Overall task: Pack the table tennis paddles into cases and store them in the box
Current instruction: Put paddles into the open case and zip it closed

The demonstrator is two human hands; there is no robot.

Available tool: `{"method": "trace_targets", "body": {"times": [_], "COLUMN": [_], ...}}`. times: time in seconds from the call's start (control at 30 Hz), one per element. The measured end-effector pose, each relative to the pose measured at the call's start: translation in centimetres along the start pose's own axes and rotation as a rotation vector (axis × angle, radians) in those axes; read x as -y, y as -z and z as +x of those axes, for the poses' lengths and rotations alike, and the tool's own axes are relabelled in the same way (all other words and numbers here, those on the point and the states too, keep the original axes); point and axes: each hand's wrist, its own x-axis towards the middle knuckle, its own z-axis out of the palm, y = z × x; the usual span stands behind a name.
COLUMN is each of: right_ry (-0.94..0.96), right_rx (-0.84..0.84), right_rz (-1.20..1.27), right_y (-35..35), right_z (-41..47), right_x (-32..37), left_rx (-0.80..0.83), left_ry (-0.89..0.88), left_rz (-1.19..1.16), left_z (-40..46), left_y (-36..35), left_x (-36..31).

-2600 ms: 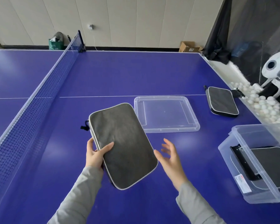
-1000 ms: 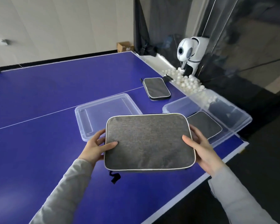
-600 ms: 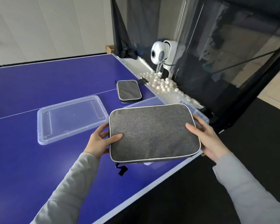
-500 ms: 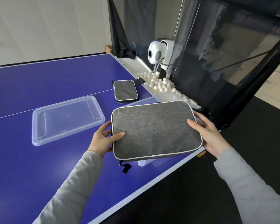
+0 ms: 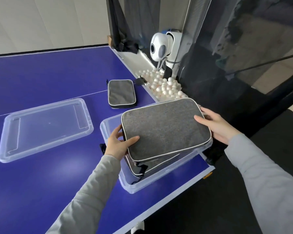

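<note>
I hold a grey paddle case (image 5: pixel 164 127) with white piping flat over the clear plastic box (image 5: pixel 134 185) at the table's near right corner. My left hand (image 5: pixel 119 144) grips its left edge, thumb on top. My right hand (image 5: pixel 215 126) grips its right edge. Under it, inside the box, lies another grey case (image 5: pixel 152 165), mostly hidden. A third grey case (image 5: pixel 121 93) lies on the blue table further back.
The box's clear lid (image 5: pixel 44 127) lies flat on the blue table (image 5: pixel 41 78) to the left. A trough of several white balls (image 5: pixel 162 85) and a white ball machine (image 5: pixel 162 46) stand beyond the right edge, with black netting behind. The table edge is near the box.
Both hands have carried the grey case to the right and down, from above the table to just over the open box and the case inside it.
</note>
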Motion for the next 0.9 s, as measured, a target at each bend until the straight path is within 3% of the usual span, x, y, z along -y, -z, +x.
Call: {"method": "trace_targets", "body": {"times": [0.43,0.67,0.9], "right_ry": [-0.151,-0.145,-0.181], "right_rx": [0.164,0.274,0.317], "right_rz": [-0.400,-0.419,-0.462], "right_y": [-1.6,-3.1,-2.5], "right_z": [9.3,11.9,13.0], "right_x": [-5.9,-9.2,-11.8], "left_rx": [-0.241,-0.435,-0.505], "left_ry": [0.199,0.373,0.490], "left_rz": [0.122,0.172,0.333], "left_z": [5.0,5.5,5.5], "left_y": [-2.2,-3.3,-4.1], "left_x": [5.5,8.5,9.8]}}
